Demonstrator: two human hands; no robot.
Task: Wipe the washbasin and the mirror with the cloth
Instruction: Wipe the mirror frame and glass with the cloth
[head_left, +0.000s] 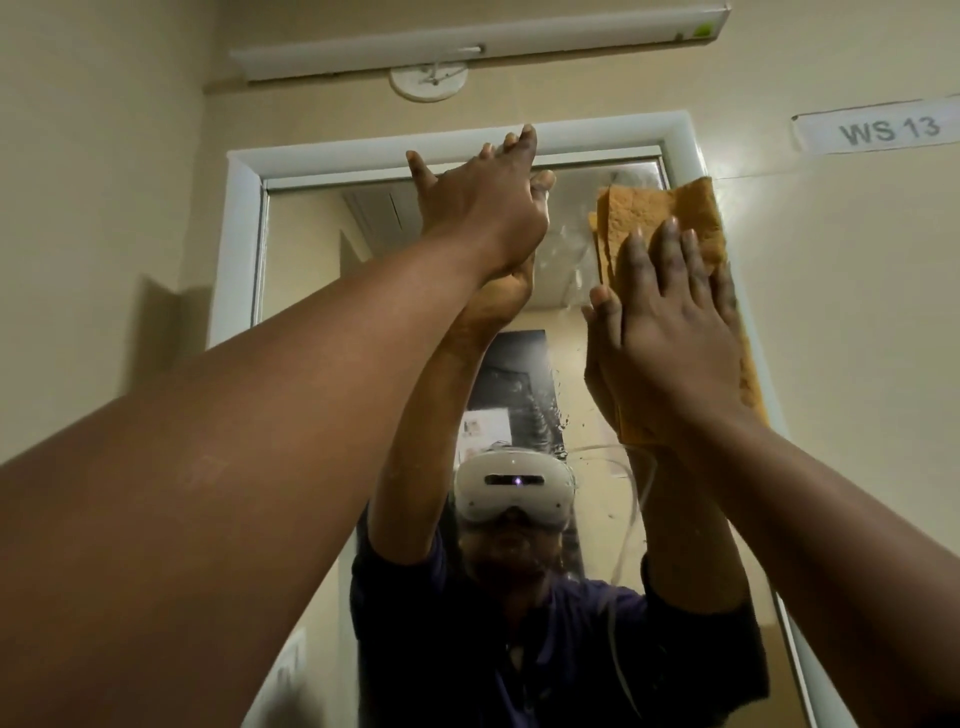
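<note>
The mirror (311, 249) hangs on the cream wall in a white frame (244, 218); its glass is smeared and spotted near the middle. An orange-brown cloth (670, 213) lies flat against the glass at the upper right edge. My right hand (670, 322) presses on the cloth with its fingers spread. My left hand (483, 202) rests flat against the top of the glass, fingers apart and holding nothing. The washbasin is out of view. The mirror reflects both raised arms and a person in a dark shirt wearing a white headset.
A tube light fixture (478, 47) and a round white wall fitting (428, 80) sit above the mirror. A label reading "WS 13" (883, 130) is stuck to the wall on the right. Bare wall flanks the frame on both sides.
</note>
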